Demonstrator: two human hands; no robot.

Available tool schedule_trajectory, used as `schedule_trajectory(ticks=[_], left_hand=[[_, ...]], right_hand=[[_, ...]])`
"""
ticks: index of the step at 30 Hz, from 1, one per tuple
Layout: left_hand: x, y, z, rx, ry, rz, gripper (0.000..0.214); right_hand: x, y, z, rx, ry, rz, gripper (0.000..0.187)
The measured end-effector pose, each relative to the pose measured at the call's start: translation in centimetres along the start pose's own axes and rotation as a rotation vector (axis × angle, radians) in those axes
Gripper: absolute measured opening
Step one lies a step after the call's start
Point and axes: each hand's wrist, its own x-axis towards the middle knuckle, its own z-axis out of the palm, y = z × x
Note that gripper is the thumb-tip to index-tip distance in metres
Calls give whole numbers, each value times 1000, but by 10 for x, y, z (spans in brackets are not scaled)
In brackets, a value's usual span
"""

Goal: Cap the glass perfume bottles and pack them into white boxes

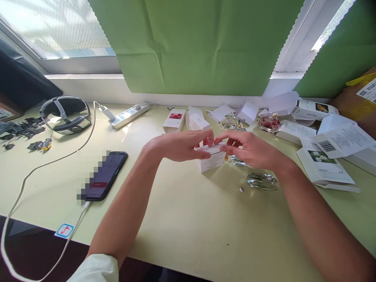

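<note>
A small white printed carton [212,163] stands on the table between my hands. My left hand [188,145] grips it from the left, thumb along its upper front edge and fingers curled over the top. From the right, my right hand [246,148] holds its top right edge with bent fingers and thumb. Just right of the carton, partly hidden under my right hand, lies a clear glass bottle [239,161]. A second glass bottle [262,181] lies closer to me, with a tiny silvery cap [241,190] beside it. What is inside the carton is hidden.
A white carton with a red picture [174,120] stands behind. A red glass bottle [269,123] and several opened cartons [330,166] crowd the right. On the left are a phone [106,176], a white cable [47,163], a power strip [131,116] and a headset [66,115].
</note>
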Motion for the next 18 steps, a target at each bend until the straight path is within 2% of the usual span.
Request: schedule_trajectory(ticks=[6,18], left_hand=[[1,-1,1,-21,-8,14,29],[4,-6,3,-13,-31,15,33]], right_hand=[[1,3,2,-12,16,-27,25],[-1,-1,1,-14,1,-20,25]])
